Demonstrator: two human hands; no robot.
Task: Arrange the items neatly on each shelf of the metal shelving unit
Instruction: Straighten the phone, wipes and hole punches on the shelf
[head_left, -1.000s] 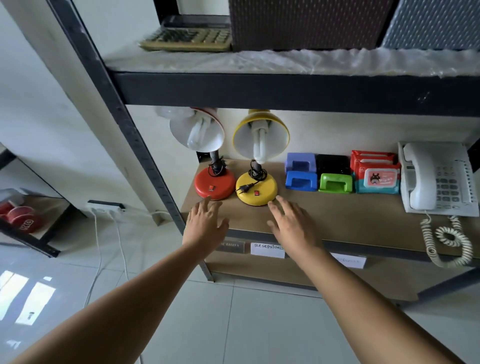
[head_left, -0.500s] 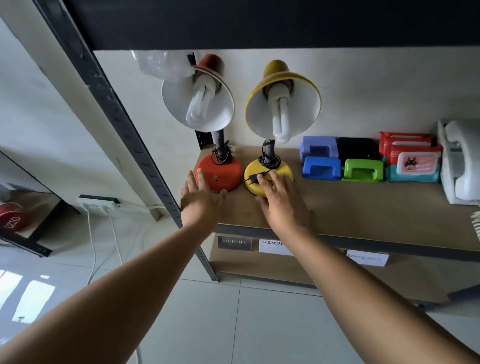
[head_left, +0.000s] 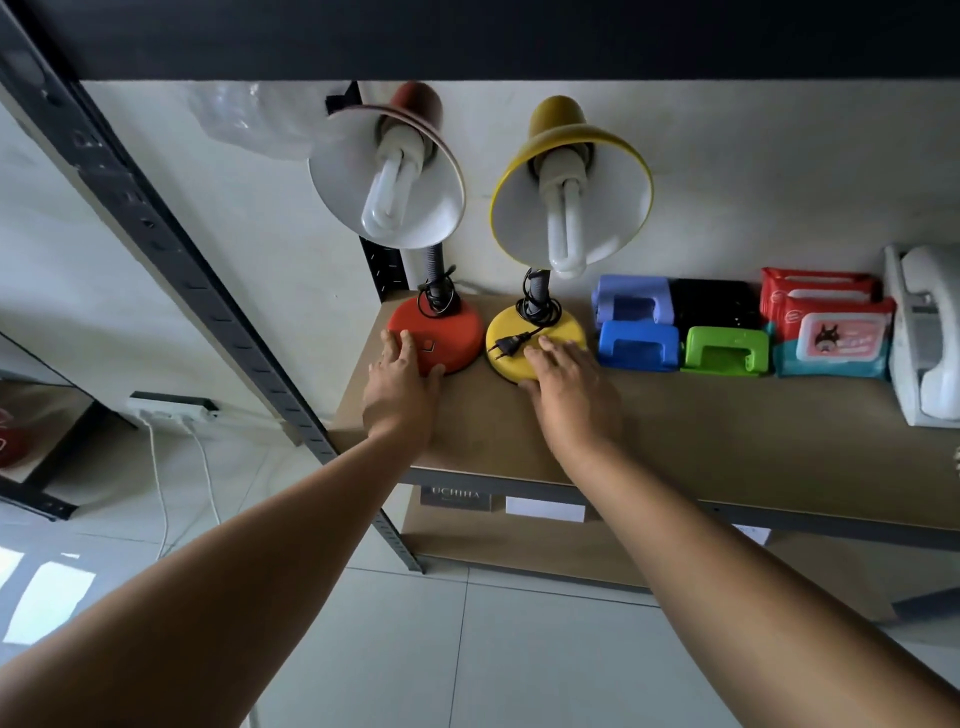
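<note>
Two desk lamps stand side by side at the left end of the wooden shelf (head_left: 701, 426). The red lamp (head_left: 447, 332) has its cord wound round the stem. The yellow lamp (head_left: 550, 332) has its black plug lying on the round base. My left hand (head_left: 402, 384) rests on the front left edge of the red base, fingers fairly straight. My right hand (head_left: 563, 382) lies on the front right of the yellow base, fingers extended over it.
Right of the lamps sit blue, purple, black and green hole punches (head_left: 724, 351), stacked wet-wipe packs (head_left: 831, 338) and a white telephone (head_left: 930, 338). A dark metal upright (head_left: 171, 249) runs diagonally at left. A power strip (head_left: 171, 408) lies on the floor.
Both hands have moved forward from the shelf's front area onto the lamp bases. The camera has come closer and lower, so the upper shelf's contents are out of sight.
</note>
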